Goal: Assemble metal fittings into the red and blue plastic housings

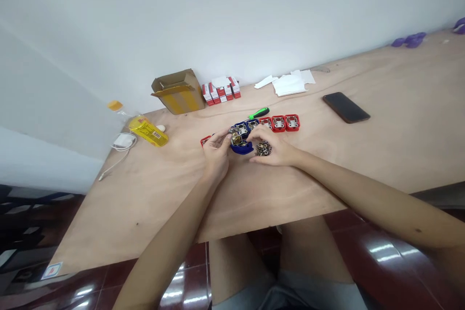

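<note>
A blue plastic-cased metal fitting (pixel 241 147) sits near the middle of the table, tilted, with brass-coloured metal showing inside. My left hand (pixel 217 151) grips its left side between thumb and fingers. My right hand (pixel 271 147) curves in from the other side, thumb and index finger apart, fingertips close to the blue case. Under that palm lies a pile of small metal screws (pixel 263 149). Behind are more blue fittings (pixel 253 125) and a row of red ones (pixel 278 123). Another red one (pixel 205 141) is partly hidden by my left hand.
A green-and-black screwdriver (pixel 259 113) lies behind the fittings. Along the wall stand an open cardboard box (pixel 179 94), small red-and-white boxes (pixel 222 92) and white papers (pixel 290 83). A yellow-labelled bottle (pixel 148 131) and white charger (pixel 124 141) lie left, a phone (pixel 346 107) right.
</note>
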Available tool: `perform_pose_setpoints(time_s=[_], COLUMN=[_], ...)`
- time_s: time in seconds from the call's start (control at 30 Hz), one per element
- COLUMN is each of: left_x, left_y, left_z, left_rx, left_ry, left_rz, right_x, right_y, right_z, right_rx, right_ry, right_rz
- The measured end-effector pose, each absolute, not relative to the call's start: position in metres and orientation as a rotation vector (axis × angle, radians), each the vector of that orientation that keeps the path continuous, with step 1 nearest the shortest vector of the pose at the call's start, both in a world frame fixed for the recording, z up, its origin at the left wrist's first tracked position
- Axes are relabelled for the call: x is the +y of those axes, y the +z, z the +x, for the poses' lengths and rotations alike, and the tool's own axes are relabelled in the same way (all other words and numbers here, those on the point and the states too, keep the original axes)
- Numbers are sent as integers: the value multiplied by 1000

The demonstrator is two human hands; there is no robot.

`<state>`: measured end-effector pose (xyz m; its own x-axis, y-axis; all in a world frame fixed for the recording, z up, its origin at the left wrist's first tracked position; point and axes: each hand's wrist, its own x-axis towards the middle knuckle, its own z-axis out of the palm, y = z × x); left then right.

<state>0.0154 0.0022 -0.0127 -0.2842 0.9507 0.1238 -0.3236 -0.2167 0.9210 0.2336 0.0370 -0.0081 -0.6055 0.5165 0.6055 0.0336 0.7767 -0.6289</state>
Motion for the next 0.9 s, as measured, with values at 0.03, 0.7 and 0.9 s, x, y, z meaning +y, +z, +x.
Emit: perform_pose_setpoints(time_s=[0.03, 0.7, 0.9], left_x=[3, -3, -3], left_y=[-13, -18, -18], left_z=[16, 19, 12], left_rx=[1017, 1012, 858], left_ry=[1676, 1508, 1357], left_rz=[926, 1106, 1305], right_x=[37, 35, 39], right_y=[-8, -9, -8], right_z=[233, 234, 238], right_rx=[-2150, -2193, -2181], right_ry=[711, 503, 546], right_rz=[-402, -398, -458])
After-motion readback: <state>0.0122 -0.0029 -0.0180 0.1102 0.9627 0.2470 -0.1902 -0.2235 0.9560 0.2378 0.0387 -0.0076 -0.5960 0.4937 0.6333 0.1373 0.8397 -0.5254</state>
